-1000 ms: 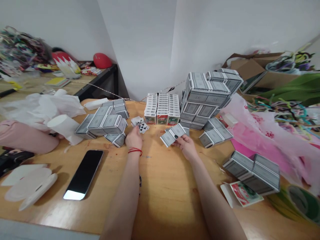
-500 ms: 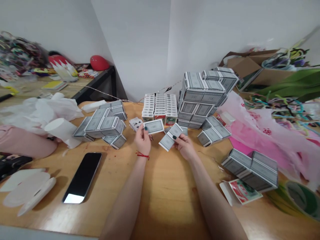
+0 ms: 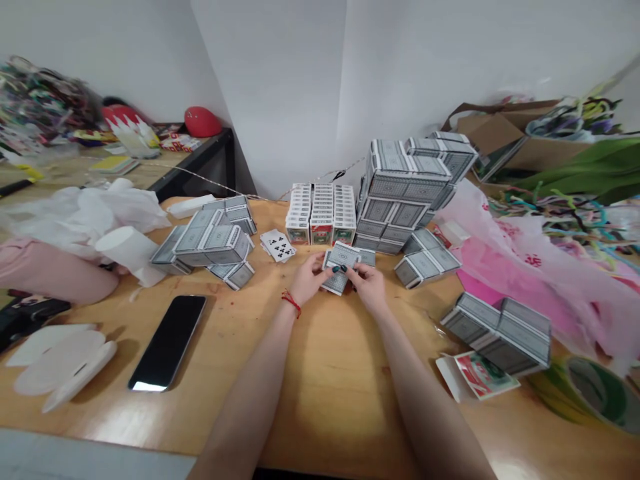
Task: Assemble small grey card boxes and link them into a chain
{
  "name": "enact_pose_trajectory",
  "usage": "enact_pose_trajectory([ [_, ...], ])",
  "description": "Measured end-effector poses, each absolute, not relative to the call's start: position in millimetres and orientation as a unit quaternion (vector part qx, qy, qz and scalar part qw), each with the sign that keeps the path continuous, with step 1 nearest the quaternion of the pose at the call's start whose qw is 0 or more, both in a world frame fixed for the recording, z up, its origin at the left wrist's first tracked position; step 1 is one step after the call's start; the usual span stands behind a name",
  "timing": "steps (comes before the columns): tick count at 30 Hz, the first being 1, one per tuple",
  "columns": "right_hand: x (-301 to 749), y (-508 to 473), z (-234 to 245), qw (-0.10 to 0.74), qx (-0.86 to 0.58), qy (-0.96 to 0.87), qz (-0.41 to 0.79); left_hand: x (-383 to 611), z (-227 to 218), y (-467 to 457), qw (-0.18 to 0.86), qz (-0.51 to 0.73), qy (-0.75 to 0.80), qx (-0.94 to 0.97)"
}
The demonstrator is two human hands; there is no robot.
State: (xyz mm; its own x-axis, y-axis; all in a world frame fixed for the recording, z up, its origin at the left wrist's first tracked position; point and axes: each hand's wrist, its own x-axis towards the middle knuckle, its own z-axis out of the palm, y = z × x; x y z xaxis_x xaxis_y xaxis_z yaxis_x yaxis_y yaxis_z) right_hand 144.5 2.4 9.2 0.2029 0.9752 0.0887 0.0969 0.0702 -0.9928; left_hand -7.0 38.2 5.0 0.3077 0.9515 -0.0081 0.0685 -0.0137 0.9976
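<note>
My left hand (image 3: pixel 309 281) and my right hand (image 3: pixel 369 287) meet over the middle of the table. Between them are playing cards (image 3: pixel 345 252) with grey patterned backs, thumbs on top and fingers curled round the edges. How many cards there are, I cannot tell. Another grey-backed piece (image 3: pixel 367 257) lies just behind my right hand, partly hidden. Left of the cards, several face-up playing cards (image 3: pixel 279 246) with black clubs lie loosely spread. Behind my hands stand three rows of card boxes (image 3: pixel 321 212), packed upright side by side.
Grey card-box stacks (image 3: pixel 400 180) rise at the back right, with more boxes (image 3: pixel 213 240) at left and a block (image 3: pixel 500 333) at right. An opened card box (image 3: pixel 483 375) lies before that block. A phone (image 3: pixel 169 342) rests front left; a tape roll (image 3: pixel 593 393) sits right.
My left hand has moved right and brought its card together with the cards in my right hand. The face-up cards are now uncovered. The view has shifted slightly.
</note>
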Motion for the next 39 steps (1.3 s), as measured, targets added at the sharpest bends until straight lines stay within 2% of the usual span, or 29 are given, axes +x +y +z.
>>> enact_pose_trajectory([
  [4,144.6,2.7,8.5,0.548,-0.576,-0.471,0.382,-4.9,4.2,40.1,0.557,0.424,0.424,0.575],
  [7,148.3,5.4,5.1,0.584,-0.583,-0.424,0.374,-6.5,0.8,45.1,0.566,0.458,0.422,0.541],
  [13,151.6,8.0,3.4,0.652,-0.507,-0.343,0.447,-12.0,-5.2,55.0,0.523,0.553,0.450,0.467],
  [24,147.0,4.1,6.5,0.654,-0.466,-0.355,0.478,-13.9,-8.8,57.4,0.564,0.584,0.448,0.374],
  [32,139.3,-1.3,12.0,0.621,-0.454,-0.374,0.518,-22.1,8.7,51.9,0.706,0.589,0.291,0.266],
  [39,132.3,0.5,7.3,0.600,-0.466,-0.385,0.525,-25.9,6.6,52.4,0.709,0.608,0.293,0.205],
])
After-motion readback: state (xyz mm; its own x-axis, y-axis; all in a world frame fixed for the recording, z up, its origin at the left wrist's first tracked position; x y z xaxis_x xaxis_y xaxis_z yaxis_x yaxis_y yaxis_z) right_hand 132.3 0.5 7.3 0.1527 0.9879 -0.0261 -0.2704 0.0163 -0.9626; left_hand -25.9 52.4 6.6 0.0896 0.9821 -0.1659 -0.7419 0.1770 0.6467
